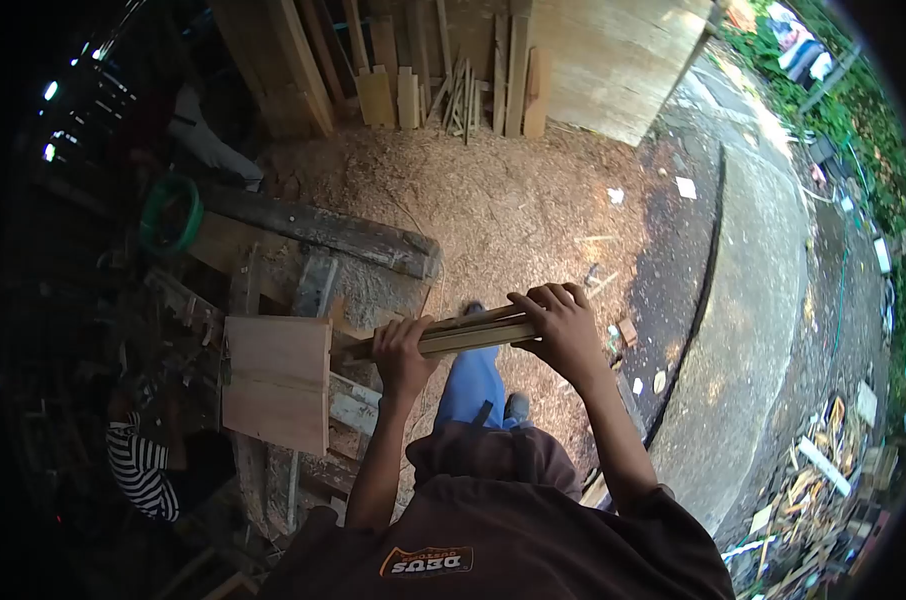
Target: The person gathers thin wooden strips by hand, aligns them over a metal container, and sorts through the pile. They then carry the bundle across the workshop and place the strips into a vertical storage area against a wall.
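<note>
- I see a bundle of thin wooden strips [473, 332] held level at waist height, above the sawdust ground [513, 210].
- My left hand [403, 352] is wrapped closed around the bundle's left end; my right hand [561, 325] grips it from above, fingers curled over.
- Just left of the bundle lies a flat board [276, 380] on a rough timber bench [323, 235].
- A person in a striped sleeve [141, 468] is low at the left.
- Planks [443, 80] lean against the far wall, well apart.
</note>
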The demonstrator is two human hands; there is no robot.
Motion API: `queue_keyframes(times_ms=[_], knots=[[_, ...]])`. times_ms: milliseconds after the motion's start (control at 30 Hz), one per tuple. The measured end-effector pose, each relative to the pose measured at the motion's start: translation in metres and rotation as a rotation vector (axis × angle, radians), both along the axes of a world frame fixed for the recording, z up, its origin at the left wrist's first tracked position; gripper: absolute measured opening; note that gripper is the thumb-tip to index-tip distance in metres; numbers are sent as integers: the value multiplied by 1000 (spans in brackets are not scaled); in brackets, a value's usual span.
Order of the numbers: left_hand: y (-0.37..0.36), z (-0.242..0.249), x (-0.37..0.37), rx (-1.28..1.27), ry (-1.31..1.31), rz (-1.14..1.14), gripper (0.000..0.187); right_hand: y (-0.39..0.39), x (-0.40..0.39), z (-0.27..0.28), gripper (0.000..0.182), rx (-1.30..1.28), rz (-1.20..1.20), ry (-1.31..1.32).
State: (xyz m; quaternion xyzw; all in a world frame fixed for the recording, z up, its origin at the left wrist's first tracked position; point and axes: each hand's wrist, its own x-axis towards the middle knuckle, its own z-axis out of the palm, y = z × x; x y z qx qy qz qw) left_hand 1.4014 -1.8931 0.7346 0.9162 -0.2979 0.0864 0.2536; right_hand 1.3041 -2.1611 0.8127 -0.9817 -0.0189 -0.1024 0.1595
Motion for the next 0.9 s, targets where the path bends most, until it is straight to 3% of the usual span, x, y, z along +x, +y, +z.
queue_keyframes(times_ms=[200, 333, 467, 567, 667, 733, 900], knots=[[-75, -46, 172, -21, -53, -19, 54, -98, 163, -26, 68, 101, 60, 101], [-128, 4, 279, -17, 95, -78, 54, -144, 257, 14, 53, 134, 72, 15], [-160, -1, 369, -22, 131, -186, 54, -181, 337, 29, 45, 135, 108, -106], [-180, -5, 425, -29, 104, -130, 54, -201, 398, 21, 43, 149, 146, -100], [-194, -23, 476, -27, 212, -83, 55, -218, 463, 3, 44, 132, 194, -113], [-210, -45, 513, -62, 109, -31, 52, -236, 513, -5, 47, 118, 247, -95], [-261, -101, 613, -140, 172, 79, 48, -287, 652, -18, 48, 187, 316, -22]])
